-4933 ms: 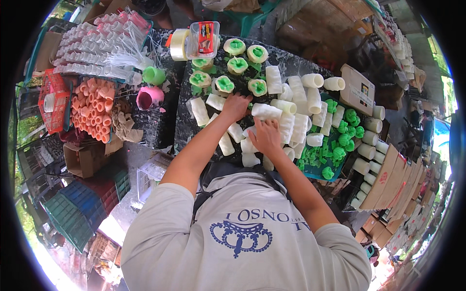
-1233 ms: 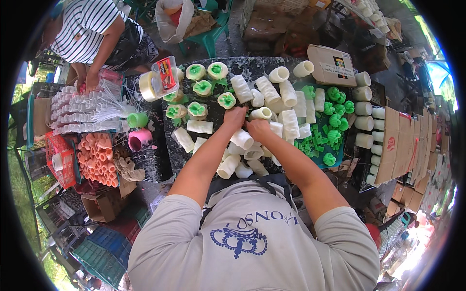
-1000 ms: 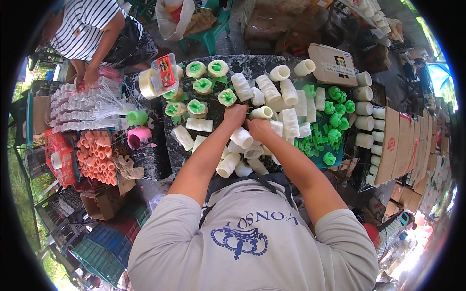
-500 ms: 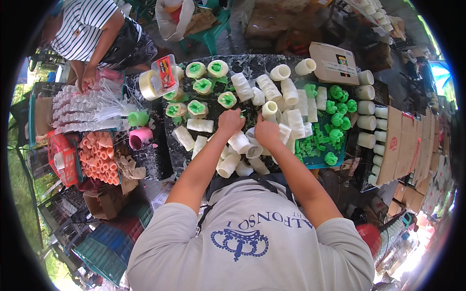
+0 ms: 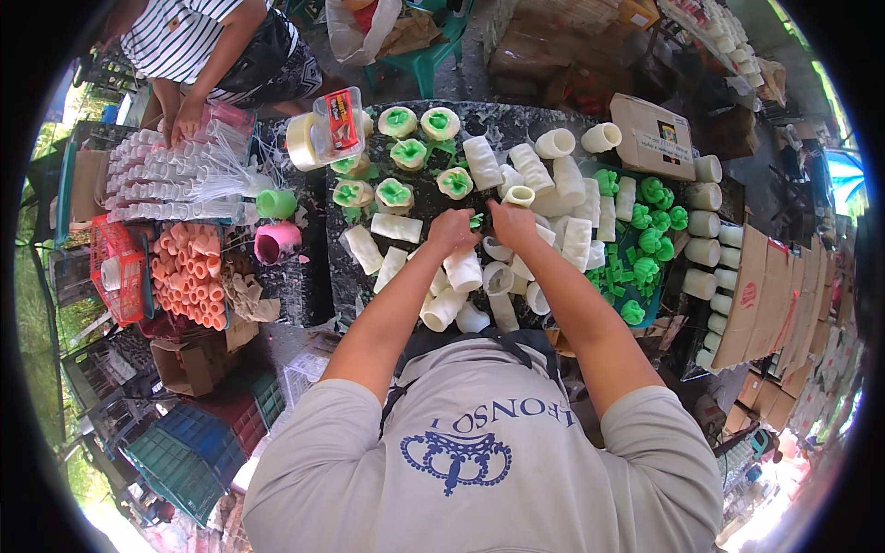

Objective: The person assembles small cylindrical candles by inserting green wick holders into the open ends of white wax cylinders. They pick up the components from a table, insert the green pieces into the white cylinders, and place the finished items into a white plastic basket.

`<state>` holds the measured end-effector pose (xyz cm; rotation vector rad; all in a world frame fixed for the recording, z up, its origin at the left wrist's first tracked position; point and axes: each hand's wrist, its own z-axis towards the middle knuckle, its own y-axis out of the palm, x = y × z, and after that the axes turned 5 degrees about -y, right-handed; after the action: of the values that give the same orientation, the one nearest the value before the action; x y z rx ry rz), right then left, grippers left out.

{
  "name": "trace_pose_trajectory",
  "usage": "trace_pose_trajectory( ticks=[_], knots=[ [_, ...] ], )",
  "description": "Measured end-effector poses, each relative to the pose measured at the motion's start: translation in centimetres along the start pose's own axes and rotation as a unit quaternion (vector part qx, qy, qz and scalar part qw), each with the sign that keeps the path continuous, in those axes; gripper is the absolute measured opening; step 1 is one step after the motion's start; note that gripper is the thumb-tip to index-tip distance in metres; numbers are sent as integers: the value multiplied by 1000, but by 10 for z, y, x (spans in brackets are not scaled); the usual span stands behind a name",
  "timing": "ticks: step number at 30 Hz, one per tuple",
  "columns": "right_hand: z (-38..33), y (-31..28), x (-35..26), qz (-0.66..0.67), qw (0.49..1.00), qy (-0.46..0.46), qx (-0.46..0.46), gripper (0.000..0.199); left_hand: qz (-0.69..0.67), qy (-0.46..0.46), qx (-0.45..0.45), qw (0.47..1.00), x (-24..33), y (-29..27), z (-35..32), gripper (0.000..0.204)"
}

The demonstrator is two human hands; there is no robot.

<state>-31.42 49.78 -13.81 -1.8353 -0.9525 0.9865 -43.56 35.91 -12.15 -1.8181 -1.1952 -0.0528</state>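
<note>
Over the middle of the black table, my left hand point(image 5: 454, 231) is closed with a small green leaf-like piece point(image 5: 477, 221) sticking out at its fingertips. Close beside it, my right hand point(image 5: 513, 225) grips a hollow cream cylinder point(image 5: 519, 195), whose open end faces up; the fingers partly hide its body. Several cream cylinders point(image 5: 396, 227) lie around both hands, some on their sides. Beyond my left hand stand cream cylinders with green flower-shaped tops point(image 5: 454, 182). Green ribbed pieces point(image 5: 648, 241) and small green strips fill a teal tray point(image 5: 656, 300) to the right.
A clear tub with a red label point(image 5: 342, 120) and a tape roll point(image 5: 301, 141) sit far left. Pink point(image 5: 277, 243) and green cups point(image 5: 276, 204) stand near orange cylinders point(image 5: 189, 275). Another person's hand point(image 5: 187, 118) touches white pieces. A cardboard box point(image 5: 651, 136) lies far right.
The whole view has shifted, so the table appears further right. My hands have drawn closer together, and the cylinder in my right hand has moved left toward the green piece.
</note>
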Motion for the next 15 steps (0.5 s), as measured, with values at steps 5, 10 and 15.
trace_pose_trajectory(
  ticks=[5, 10, 15],
  knots=[
    [5, -11, 1, 21, 997, 0, -77, 56, 15, -27, 18, 999, 0, 24, 13, 52],
    [17, -1, 4, 33, 994, 29, -104, 54, 36, -3, 16, 999, -1, 39, 13, 34],
    [7, 11, 8, 19, 997, 9, -73, 45, 24, 11, 65, 998, 6, 39, 2, 27]
  ],
)
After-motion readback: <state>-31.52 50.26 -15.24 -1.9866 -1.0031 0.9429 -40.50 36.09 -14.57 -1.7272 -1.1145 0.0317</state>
